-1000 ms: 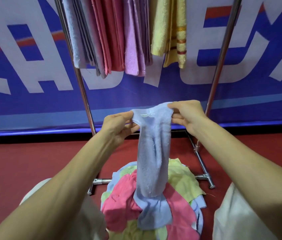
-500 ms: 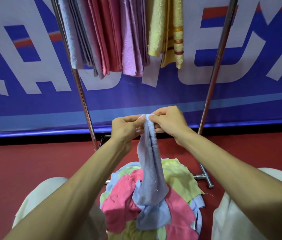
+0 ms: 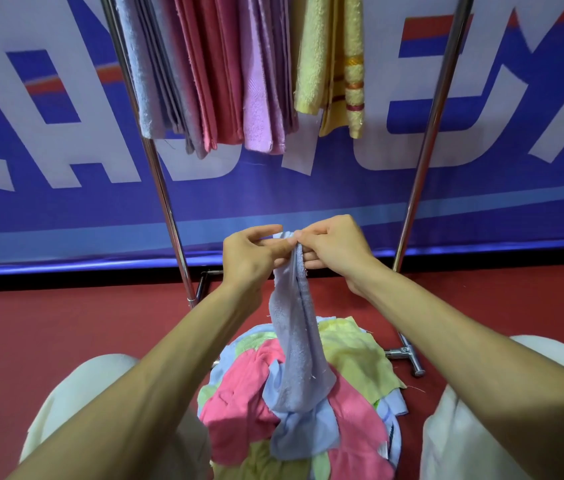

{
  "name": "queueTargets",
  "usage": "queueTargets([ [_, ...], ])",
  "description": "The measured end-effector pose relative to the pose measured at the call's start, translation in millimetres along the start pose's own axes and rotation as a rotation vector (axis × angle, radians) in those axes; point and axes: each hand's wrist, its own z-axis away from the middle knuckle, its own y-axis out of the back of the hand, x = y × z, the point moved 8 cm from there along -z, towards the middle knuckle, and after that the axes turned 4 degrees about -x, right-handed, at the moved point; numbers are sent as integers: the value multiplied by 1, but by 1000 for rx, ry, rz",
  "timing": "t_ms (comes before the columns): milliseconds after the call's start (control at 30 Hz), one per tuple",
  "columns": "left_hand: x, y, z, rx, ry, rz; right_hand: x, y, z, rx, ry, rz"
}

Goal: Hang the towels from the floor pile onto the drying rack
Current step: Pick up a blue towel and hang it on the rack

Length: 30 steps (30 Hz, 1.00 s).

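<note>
A: Item 1 — blue towel (image 3: 294, 344). Loc?
B: Held up over the pile (image 3: 239, 414). Top edge bunched btw both hands, body folded lengthwise, hanging down. Lower end lies on the pile.
A: L hand (image 3: 247, 254)?
B: Thumb & fingers pinch the top edge from the left.
A: R hand (image 3: 337, 249)?
B: Same — pinches the top edge from the right, knuckles up. The two hands meet at the towel.
A: Item 2, pile?
B: On the red floor (image 3: 48, 327), btw the person's knees, cream trousers (image 3: 76, 393) on either side. Pink, yellow-green & light blue pcs, crumpled, overlapping.
A: Item 3, rack (image 3: 161, 181)?
B: Chrome, two uprights, behind the pile. One foot (image 3: 410, 362) is just beside the pile's right edge.
A: Hung stock?
B: L to R: grey-blue towels (image 3: 145, 81), pink towels (image 3: 211, 71), lilac towels (image 3: 263, 98), yellow towel (image 3: 336, 64) w/ orange stripes. All packed close, nearer the left upright.
A: Backdrop?
B: Blue banner (image 3: 31, 140) w/ big white letters, behind the rack.
</note>
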Motion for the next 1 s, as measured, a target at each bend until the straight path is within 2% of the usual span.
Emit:
queueTargets([
  [367,4,-10,3,-224,16,-147,-4,15,3,20,3,-29],
  [500,6,-11,2,-267,9,-126,-11,21,2,3,11,58],
  [633,22,-3,-1,-220,-127,-166,-24,25,1,-47,65,119],
  [733,35,-3,1,-222,-272,-434,-31,26,3,-94,101,159],
  [800,37,-5,2,-267,-310,-604,-36,23,7,-153,142,161],
  [867,36,-6,4,-335,-282,-650,-45,19,12,-206,207,170],
  [1000,37,-12,14,-534,-211,-529,-61,23,18,-270,313,133],
])
